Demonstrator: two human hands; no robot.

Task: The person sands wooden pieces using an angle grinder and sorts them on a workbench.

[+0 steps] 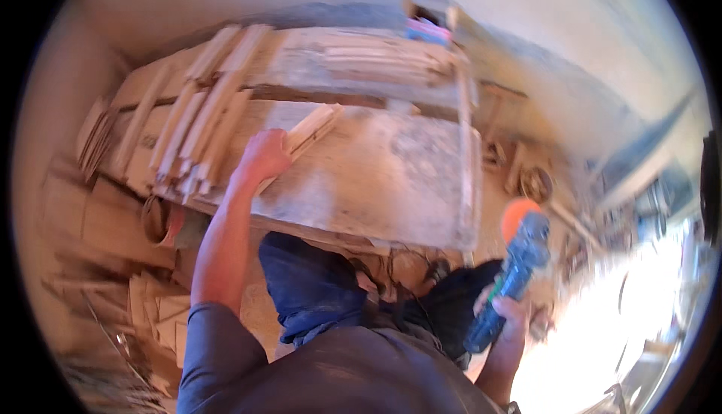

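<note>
So the left hand [263, 154] is reaching out over the dusty, pale wooden desk [391, 181] and is closing its fingers around one end of a short, light-coloured wooden slat [310, 132]. The slat is lying flat on the desk top, angled up and to the right, just beside a loose bundle of similar long pale wooden strips [203, 113] that's piled on the desk's left side.

The right hand [510, 316] is hanging down low by the person's side, wrapped tight round the body of a blue handheld power tool with an orange round head [515, 263]. The tool is pointing up and away from the desk, well apart from the slat, so it's not touching any wood right now. Whether it's running, can't tell, the frame's too blurry.

Looks to me like the step in hand is picking or positioning the next piece of wood, with the tool parked out of the way. I'd guess the next move is calling for a firm pin on that slat so it's lying steady, and only then bringing the tool head across to it
</note>
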